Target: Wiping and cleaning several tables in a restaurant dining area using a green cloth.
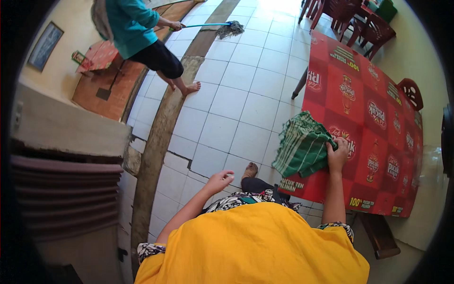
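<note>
My right hand point(337, 154) grips one corner of a green plaid cloth point(301, 147) with a frayed edge. The cloth spreads leftward from my fingers, partly over the near left side of a table with a red printed cover point(361, 159) and partly past its edge. Beneath the cloth, some of the cover's print is hidden. My left hand point(220, 181) hangs in the air over the white tiled floor point(216, 131), fingers loosely curled and apart, with nothing in it.
Ahead on the left, a barefoot person point(138, 35) holds a mop point(230, 29) on the floor. Dark red plastic chairs point(376, 33) stand at the far right. A wooden bench end point(379, 236) juts below the table. Stacked brownish slabs point(67, 195) and a low wall point(71, 113) lie left.
</note>
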A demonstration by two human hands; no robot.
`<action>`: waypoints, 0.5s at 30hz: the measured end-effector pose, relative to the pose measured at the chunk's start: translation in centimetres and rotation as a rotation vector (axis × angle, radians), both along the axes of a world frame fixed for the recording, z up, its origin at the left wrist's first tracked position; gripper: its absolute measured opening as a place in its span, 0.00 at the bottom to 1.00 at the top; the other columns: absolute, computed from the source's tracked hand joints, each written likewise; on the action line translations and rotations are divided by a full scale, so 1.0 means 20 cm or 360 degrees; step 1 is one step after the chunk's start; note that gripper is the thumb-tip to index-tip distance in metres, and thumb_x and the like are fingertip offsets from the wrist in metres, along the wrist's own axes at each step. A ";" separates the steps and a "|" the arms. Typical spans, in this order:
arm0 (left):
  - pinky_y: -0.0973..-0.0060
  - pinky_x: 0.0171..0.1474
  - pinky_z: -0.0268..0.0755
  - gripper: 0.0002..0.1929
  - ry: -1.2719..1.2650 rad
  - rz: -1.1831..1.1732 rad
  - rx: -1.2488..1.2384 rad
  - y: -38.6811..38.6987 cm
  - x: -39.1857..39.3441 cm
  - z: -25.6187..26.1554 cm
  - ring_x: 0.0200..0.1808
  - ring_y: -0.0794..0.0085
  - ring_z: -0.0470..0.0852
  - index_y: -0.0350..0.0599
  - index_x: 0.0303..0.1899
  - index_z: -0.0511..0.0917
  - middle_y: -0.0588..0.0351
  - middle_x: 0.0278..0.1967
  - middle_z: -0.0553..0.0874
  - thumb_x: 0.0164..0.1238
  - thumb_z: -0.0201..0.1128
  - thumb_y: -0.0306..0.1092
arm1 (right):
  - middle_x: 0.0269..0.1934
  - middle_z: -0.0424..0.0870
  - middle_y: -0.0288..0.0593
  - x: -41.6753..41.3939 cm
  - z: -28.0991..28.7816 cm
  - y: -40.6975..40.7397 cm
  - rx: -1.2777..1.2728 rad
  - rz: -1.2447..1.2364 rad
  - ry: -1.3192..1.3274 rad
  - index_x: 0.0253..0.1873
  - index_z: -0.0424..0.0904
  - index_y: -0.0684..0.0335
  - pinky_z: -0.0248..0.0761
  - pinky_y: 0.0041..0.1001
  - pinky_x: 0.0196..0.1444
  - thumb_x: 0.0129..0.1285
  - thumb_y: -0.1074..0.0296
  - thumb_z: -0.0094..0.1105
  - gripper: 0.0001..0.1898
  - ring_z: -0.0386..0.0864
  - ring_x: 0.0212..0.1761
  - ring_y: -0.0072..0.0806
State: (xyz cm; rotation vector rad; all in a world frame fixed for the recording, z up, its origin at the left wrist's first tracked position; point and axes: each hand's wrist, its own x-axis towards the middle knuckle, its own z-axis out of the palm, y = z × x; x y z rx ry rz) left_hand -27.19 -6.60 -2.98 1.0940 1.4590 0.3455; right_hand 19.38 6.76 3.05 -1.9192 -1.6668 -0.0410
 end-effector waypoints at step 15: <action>0.55 0.67 0.65 0.45 -0.0382 -0.1068 0.1574 1.25 0.47 0.91 0.63 0.46 0.75 0.48 0.72 0.64 0.47 0.56 0.82 0.52 0.74 0.51 | 0.33 0.81 0.47 -0.73 0.74 0.35 -0.1334 0.1313 0.1238 0.47 0.77 0.64 0.73 0.29 0.42 0.55 0.71 0.68 0.15 0.81 0.36 0.31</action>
